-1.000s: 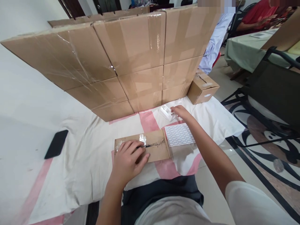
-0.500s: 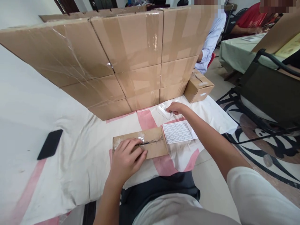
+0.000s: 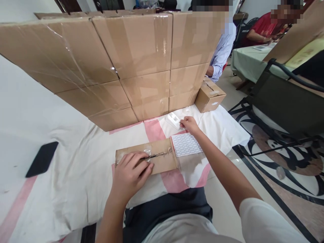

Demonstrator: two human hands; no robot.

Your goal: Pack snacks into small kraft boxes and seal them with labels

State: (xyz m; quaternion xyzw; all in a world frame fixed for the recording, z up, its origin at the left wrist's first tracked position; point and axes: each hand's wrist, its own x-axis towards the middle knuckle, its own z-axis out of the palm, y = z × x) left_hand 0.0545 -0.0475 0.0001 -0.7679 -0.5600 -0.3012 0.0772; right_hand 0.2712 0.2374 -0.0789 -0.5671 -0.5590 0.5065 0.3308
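My left hand [image 3: 132,172] lies over the left part of a small brown cardboard box [image 3: 163,164], fingers stretched out across its top. A dark, torn-looking seam and bits of clear tape run along that top. Farther off, my right hand [image 3: 190,125] has its thumb and fingers pinched together at the right end of a small white plastic holder [image 3: 172,118], which resembles a tape dispenser. Anything between those fingertips is too small to make out. Against the box's right side is a white sheet of blank outlined labels [image 3: 186,144], partly covered by my right forearm.
A wall of taped cardboard boxes [image 3: 144,50] stands along the far side of the cloth-covered table [image 3: 83,162]. A closed carton [image 3: 210,96] sits at its right end, a black phone [image 3: 42,159] at the left. Beyond are two people and a folding chair [image 3: 283,101].
My right hand has drawn slightly back from the white holder, showing more of it, and its fingers are pinched. My left hand stays on the box. The whole view has shifted slightly.
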